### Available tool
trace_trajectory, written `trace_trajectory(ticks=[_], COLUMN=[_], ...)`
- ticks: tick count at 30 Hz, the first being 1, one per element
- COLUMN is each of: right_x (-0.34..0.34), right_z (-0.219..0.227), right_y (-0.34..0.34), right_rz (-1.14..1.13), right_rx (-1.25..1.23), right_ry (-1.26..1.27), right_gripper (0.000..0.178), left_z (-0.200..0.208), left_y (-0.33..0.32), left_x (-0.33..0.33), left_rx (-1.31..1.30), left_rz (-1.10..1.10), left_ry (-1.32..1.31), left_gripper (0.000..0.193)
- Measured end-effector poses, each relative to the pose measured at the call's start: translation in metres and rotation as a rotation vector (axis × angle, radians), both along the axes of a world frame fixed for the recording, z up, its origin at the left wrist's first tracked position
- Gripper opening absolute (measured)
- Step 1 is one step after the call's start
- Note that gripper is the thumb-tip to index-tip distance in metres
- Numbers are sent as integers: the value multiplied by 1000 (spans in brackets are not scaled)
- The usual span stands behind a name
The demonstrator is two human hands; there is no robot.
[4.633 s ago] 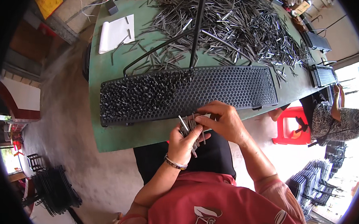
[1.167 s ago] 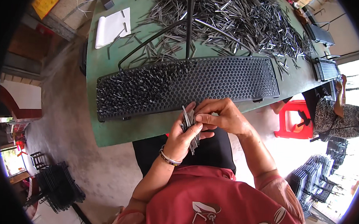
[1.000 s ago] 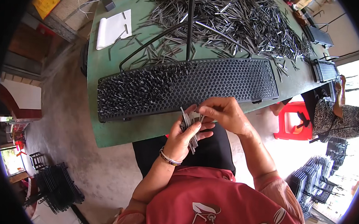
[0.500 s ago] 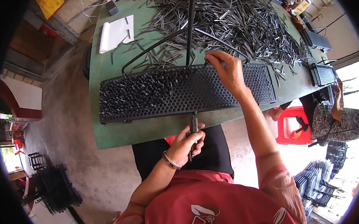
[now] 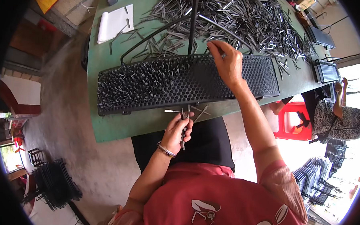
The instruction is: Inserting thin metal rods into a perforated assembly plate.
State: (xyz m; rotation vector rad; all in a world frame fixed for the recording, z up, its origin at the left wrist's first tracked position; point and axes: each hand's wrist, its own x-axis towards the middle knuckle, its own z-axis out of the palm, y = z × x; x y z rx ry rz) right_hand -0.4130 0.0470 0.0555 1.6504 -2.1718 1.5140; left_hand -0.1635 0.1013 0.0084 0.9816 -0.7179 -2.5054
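A long black perforated panel (image 5: 245, 81) lies across the green table in front of me. Its left part is packed with short dark strips (image 5: 137, 84) standing in the holes, while holes on the right show bare. My right hand (image 5: 229, 66) hovers over the panel's middle, thumb and fingertips pinched; whatever is between them is too small to make out. Below the panel's near edge, my left hand (image 5: 178, 133) is closed around a small bunch of thin strips (image 5: 183, 137). A few loose strips (image 5: 202, 112) lie on the table just beyond it.
A large heap of dark strips (image 5: 236, 22) covers the table's far side. Black rods (image 5: 192, 24) rise behind the panel. A white paper pad (image 5: 115, 23) sits far left. Another person (image 5: 336, 119) is at the right beside a red stool (image 5: 294, 121). Stacked black racks (image 5: 56, 185) stand lower left.
The strips at my left hand have spread apart, and several now lie loose on the table by it. My right hand stays pinched over about the same part of the panel.
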Motion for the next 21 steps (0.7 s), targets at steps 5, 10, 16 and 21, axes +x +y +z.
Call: trace_trajectory(ticks=[5,10,16,21], right_x=[2,4,3,3], right_z=[-1,2,5,5], right_y=[-1,0,3,2], right_rz=[9,91,192,168], right_rx=[-16,-62,-40,-124], right_ry=[43,239,334,300], right_gripper=[14,13,11,9], left_z=[-1,-4,-4,15], left_y=[-1,-8,-18,-13], left_x=[4,16,29,36], left_rx=[-59,-278,-361,-19], left_rz=[14,7,-12,-101], left_ry=[-83,-152,-260,-94], left_gripper=[20,17,14,18])
